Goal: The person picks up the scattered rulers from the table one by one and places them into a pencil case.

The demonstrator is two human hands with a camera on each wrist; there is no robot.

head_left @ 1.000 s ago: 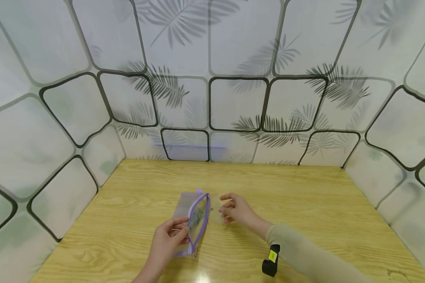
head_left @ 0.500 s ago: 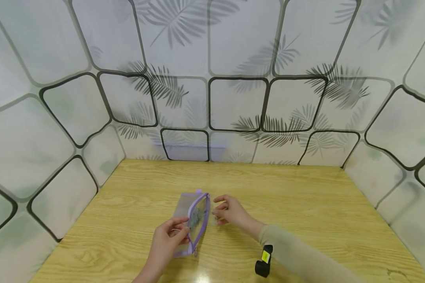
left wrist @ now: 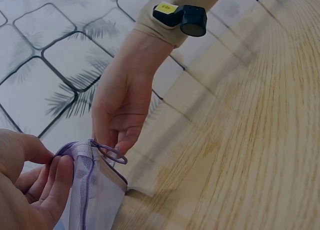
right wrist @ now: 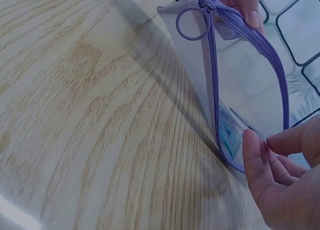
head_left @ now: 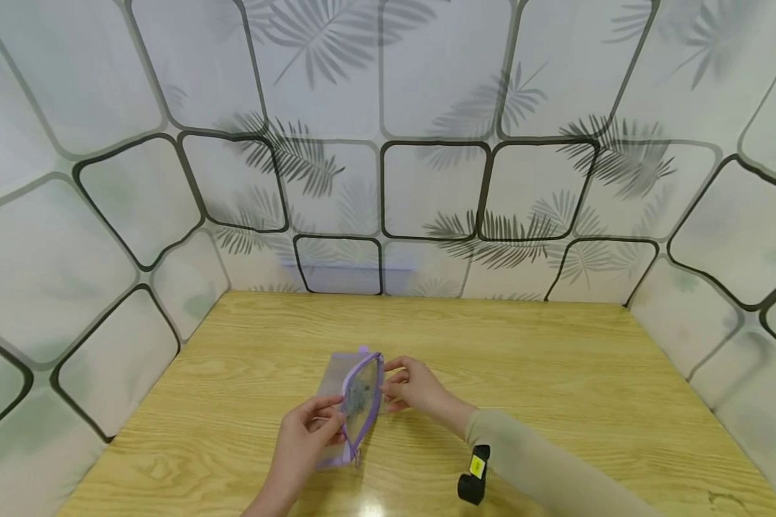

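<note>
A clear pouch [head_left: 357, 402] with a purple zipper stands on edge on the wooden table [head_left: 556, 359], its mouth open toward the right. My left hand [head_left: 307, 429] grips its near left side, fingers curled round the wall [left wrist: 75, 190]. My right hand [head_left: 409, 388] is at the open mouth, thumb and fingers [right wrist: 260, 155] pinched on a thin clear piece [right wrist: 240, 121] that is hard to make out. Something small with a teal print [right wrist: 229, 136] shows through the pouch [right wrist: 245, 75]. The zipper's ring pull [right wrist: 190, 24] hangs at the near end.
A black wrist camera [head_left: 473, 474] with a yellow label sits on the right beige sleeve. Panels printed with leaves [head_left: 427, 143] wall the table in at the back and on both sides.
The right hand has moved left from a short way off to the pouch's open mouth, bringing the clear piece with it. The left hand and pouch stay put.
</note>
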